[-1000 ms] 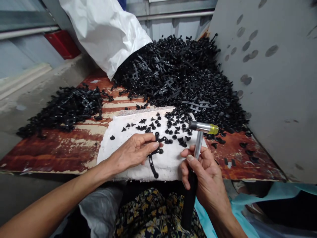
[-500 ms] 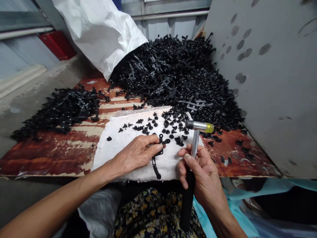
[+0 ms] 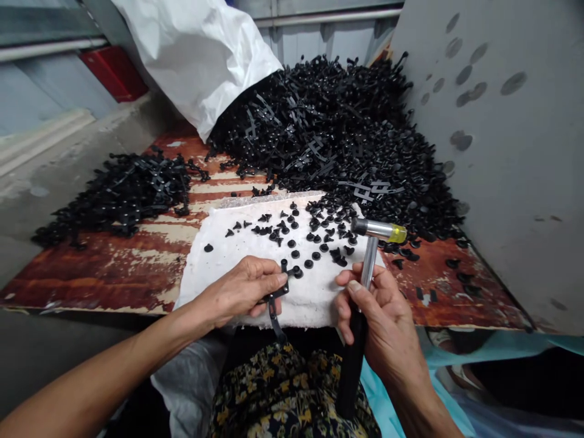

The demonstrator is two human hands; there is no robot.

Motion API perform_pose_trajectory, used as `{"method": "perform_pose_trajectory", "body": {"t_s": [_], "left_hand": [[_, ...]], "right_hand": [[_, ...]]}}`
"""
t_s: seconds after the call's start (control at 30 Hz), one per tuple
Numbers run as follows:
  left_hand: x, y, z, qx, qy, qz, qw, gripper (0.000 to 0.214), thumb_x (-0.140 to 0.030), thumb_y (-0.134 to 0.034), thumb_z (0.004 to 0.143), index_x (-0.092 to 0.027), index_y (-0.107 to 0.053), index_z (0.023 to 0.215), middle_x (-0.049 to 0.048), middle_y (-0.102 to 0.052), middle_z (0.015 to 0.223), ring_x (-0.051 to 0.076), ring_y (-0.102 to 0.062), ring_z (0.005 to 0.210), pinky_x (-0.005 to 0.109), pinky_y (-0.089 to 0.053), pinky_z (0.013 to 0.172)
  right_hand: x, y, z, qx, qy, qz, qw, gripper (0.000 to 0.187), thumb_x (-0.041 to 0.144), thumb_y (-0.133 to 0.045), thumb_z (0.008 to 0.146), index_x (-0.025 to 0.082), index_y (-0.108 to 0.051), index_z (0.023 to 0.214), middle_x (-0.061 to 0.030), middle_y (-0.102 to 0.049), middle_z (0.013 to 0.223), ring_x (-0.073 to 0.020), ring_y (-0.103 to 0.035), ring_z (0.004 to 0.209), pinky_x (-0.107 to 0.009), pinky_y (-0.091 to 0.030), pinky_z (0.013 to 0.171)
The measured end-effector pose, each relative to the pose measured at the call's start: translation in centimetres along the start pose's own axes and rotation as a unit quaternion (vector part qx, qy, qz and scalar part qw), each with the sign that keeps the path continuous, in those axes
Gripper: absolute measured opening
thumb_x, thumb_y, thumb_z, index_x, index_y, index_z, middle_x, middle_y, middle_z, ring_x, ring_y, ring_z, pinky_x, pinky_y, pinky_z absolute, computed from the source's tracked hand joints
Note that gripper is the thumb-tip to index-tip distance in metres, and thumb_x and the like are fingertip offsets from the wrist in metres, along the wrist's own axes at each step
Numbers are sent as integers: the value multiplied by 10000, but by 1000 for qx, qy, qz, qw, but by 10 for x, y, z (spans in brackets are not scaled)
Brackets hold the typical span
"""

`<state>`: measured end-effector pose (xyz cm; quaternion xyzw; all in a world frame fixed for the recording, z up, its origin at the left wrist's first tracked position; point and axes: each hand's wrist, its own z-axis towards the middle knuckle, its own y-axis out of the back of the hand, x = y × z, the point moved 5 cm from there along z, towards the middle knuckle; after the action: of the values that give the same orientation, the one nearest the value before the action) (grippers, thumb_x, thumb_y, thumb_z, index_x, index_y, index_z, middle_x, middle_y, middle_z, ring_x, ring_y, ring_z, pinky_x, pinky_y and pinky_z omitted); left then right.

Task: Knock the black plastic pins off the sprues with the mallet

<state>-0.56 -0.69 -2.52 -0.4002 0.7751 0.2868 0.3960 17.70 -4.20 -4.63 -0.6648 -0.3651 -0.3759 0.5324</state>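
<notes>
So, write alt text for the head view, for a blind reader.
A person's left hand holds a black branched part over a white cloth scattered with small black pieces; the right hand grips a hammer. A large heap of black parts lies beyond, a smaller heap to the left, on a worn red table.

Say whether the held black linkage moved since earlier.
Yes, the linkage moved toward the lap; its tip now passes the front edge of the white cloth.

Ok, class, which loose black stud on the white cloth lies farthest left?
The lone stud near the left edge of the white cloth; the other studs there lie farther right.
</notes>
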Motion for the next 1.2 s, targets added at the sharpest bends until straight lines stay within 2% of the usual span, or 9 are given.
{"method": "perform_pose_trajectory", "body": {"t_s": [0.4, 0.9, 1.2], "left_hand": [[4, -2, 4, 11, -7, -67, 998, 510, -627, -675, 691, -143, -520, 661, 22, -652, 588, 7, -350, 322, 164, -173, 344], [6, -3, 3, 10, -17, -45, 999, 462, -569, -622, 774, -126, -551, 663, 13, -631, 572, 1, -342, 337, 170, -185, 370], [6, -5, 2, 1, -9, -55, 998, 458, -571, -625, 762, -131, -550, 658, 15, -630, 577, 12, -360, 333, 168, -192, 354]], "right_hand": [[-1, 0, 0, 6, 12, -23, 1000, 229, 329, -702, 819, 248, -531, 950, 29, -619, 837, -60, -487, 442, -143, -389, 282], [-1, 0, 1, 3, 5, -31, 1000, 249, 347, -713, 807, 254, -526, 944, 37, -614, 838, -55, -482, 428, -150, -384, 285], [-1, 0, -1, 8, 4, -27, 1000, 239, 342, -709, 816, 255, -525, 942, 40, -608, 843, -58, -490, 442, -148, -390, 289]]}}
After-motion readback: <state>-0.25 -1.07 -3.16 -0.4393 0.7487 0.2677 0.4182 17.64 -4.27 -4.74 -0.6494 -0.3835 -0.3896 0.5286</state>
